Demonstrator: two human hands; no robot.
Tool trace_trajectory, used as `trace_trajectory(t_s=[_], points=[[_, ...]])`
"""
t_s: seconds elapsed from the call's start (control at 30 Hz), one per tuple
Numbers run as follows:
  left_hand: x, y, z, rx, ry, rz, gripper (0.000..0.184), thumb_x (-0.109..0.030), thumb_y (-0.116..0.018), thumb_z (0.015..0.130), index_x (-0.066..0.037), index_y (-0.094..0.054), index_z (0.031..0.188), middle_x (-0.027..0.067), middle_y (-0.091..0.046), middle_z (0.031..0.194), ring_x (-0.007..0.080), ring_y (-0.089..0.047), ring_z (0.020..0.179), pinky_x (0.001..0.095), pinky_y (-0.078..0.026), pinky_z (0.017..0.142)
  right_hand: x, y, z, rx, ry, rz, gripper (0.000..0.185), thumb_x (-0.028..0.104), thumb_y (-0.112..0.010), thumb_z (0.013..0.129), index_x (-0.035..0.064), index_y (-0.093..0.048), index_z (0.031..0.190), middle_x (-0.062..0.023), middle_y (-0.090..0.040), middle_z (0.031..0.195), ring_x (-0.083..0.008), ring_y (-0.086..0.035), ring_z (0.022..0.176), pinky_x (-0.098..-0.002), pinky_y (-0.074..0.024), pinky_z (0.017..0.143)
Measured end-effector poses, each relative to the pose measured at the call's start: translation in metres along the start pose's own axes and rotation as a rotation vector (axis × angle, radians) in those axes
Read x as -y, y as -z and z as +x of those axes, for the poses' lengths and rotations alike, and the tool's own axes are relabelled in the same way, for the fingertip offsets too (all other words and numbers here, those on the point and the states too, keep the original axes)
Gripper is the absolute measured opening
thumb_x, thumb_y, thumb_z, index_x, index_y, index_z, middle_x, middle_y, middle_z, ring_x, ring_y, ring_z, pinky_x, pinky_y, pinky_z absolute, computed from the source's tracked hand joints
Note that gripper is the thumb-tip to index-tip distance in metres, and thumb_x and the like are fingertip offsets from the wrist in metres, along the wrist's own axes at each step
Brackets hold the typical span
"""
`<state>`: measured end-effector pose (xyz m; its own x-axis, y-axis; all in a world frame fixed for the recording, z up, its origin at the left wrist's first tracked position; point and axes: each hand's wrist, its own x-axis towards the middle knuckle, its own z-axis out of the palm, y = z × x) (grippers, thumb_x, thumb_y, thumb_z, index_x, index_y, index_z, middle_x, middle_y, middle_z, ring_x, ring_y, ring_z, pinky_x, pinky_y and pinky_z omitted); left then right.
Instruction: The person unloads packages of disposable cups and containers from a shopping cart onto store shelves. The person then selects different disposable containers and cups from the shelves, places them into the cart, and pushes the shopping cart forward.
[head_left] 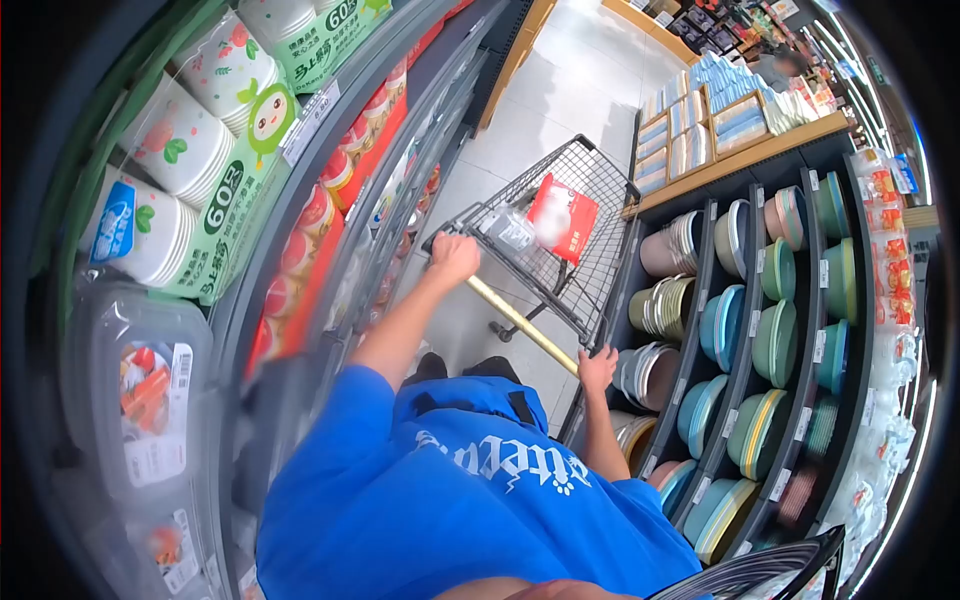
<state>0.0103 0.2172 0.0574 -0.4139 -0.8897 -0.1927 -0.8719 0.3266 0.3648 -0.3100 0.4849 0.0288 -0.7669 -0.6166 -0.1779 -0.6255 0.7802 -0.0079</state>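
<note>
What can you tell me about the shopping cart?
The cart is a dark wire-mesh basket, apparently metal, with a pale yellowish handle bar across the near end. It stands upright on a pale tiled floor, beside the bowl shelves; whether it touches them is unclear. One dark caster shows below. The left hand grips the bar's left end; the right hand is at its right end. Inside lie a red-and-white package and a clear-wrapped pack.
</note>
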Motion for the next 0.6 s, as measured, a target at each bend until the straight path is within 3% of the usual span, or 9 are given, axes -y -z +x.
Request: trace_trajectory(t_s=[0.1, 0.23, 0.27, 0.4, 0.47, 0.6], points=[[-0.003, -0.037, -0.023, 0.115, 0.072, -0.028, 0.031, -0.032, -0.06, 0.088, -0.005, -0.076, 0.089, 0.0174, -0.074, 0.093, 0.0334, -0.072, 0.087, 0.0455, -0.053, 0.083, -0.035, -0.005, 0.027, 0.264, -0.05, 0.108, 0.084, 0.038, -0.069, 0.084, 0.0047, -0.03, 0.15, -0.0239, -0.046, 0.145, -0.0397, -0.051, 0.129, -0.0457, -0.0416, 0.108], [-0.026, -0.037, -0.084, 0.277, 0.162, -0.048, 0.037, -0.037, -0.062, 0.089, -0.004, -0.075, 0.097, 0.0196, -0.073, 0.101, 0.0351, -0.071, 0.097, 0.045, -0.056, 0.084, -0.065, -0.005, 0.04, 0.331, 0.033, -0.004, 0.07, 0.029, -0.062, 0.087, 0.001, -0.034, 0.145, -0.0253, -0.059, 0.129, -0.042, -0.06, 0.117, -0.0484, -0.0496, 0.098], [-0.028, -0.045, -0.095, 0.29, 0.188, -0.063, 0.038, -0.038, -0.063, 0.089, -0.003, -0.075, 0.098, 0.02, -0.073, 0.102, 0.0355, -0.07, 0.098, 0.0453, -0.055, 0.085, -0.073, -0.009, 0.042, 0.31, 0.047, -0.007, 0.069, 0.027, -0.063, 0.088, -0.003, -0.034, 0.143, -0.0269, -0.066, 0.116, -0.0424, -0.064, 0.11, -0.0486, -0.0511, 0.094], [-0.032, -0.066, -0.132, 0.364, 0.303, -0.175, 0.052, -0.046, -0.063, 0.088, 0.001, -0.072, 0.107, 0.027, -0.068, 0.114, 0.0421, -0.065, 0.11, 0.0504, -0.051, 0.093, -0.083, -0.001, 0.034, 0.363, 0.068, 0.016, 0.061, 0.02, -0.06, 0.086, -0.0012, -0.038, 0.139, -0.0272, -0.065, 0.118, -0.043, -0.064, 0.109, -0.049, -0.0519, 0.092], [-0.02, -0.099, -0.141, 0.416, 0.373, -0.233, 0.056, -0.048, -0.064, 0.087, 0.001, -0.071, 0.11, 0.026, -0.067, 0.117, 0.0414, -0.063, 0.113, 0.0478, -0.05, 0.096, -0.089, -0.002, 0.028, 0.336, 0.122, 0.024, 0.06, 0.018, -0.06, 0.085, -0.0005, -0.039, 0.138, -0.0277, -0.063, 0.12, -0.044, -0.064, 0.108, -0.0494, -0.0527, 0.091], [-0.017, -0.106, -0.182, 0.471, 0.402, -0.407, 0.074, -0.058, -0.063, 0.084, 0.006, -0.066, 0.119, 0.0299, -0.063, 0.123, 0.043, -0.059, 0.12, 0.0453, -0.047, 0.101, -0.105, -0.012, 0.014, 0.293, 0.251, 0.058, 0.071, 0.013, -0.067, 0.08, 0.0004, -0.034, 0.143, -0.0295, -0.057, 0.126, -0.0465, -0.062, 0.108, -0.0503, -0.0536, 0.089]])
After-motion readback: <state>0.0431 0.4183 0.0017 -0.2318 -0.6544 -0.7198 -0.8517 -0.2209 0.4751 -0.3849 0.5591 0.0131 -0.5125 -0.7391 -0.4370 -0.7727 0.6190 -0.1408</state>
